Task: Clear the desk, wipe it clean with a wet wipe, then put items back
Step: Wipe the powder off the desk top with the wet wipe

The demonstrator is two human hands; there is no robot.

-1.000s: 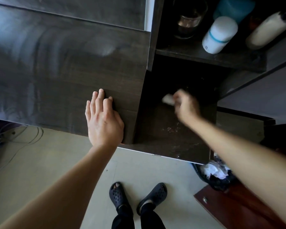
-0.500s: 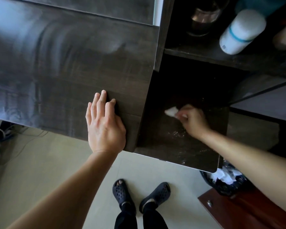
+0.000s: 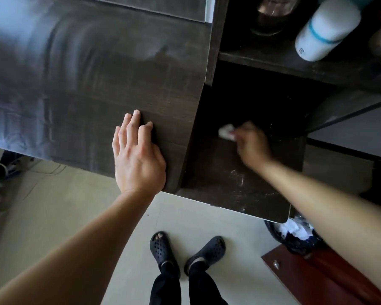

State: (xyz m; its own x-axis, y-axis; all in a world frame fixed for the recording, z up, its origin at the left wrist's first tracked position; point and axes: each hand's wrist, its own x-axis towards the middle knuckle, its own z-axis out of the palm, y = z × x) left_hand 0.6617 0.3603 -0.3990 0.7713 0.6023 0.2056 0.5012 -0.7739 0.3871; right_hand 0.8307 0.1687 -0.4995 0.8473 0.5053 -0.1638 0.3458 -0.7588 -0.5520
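So the right hand [image 3: 252,146] had its fingers curled round a scrunched-up wet wipe [image 3: 226,131], pressing it down on the lower shelf [image 3: 229,194] beside the desk [image 3: 86,84]. The hand was a bit blurry, so I couldn't tell exactly which fingers did the pinching. The wipe poked out past the fingertips on the far-left side of the hand, touching the shelf about mid-depth.

The left hand [image 3: 136,157] lay flat with straight fingers on the desk top near its front right corner, holding nothing, just bracing.

What could go wrong, I reckon: there were white specks [image 3: 238,179] on the shelf between the wipe and the front edge, and a sloppy pull toward the body would sweep them onto the floor [image 3: 119,227] instead of picking them up. The wipe was a tiny wad too, so it might slip out of the fingers on a hard push. The back of the shelf was really dark, easy to miss spots. A white canister [image 3: 326,29] and a glass jar [image 3: 271,16] sat on the shelf above, well apart from the hand. A trash bin [image 3: 295,238] stood just below the shelf corner.
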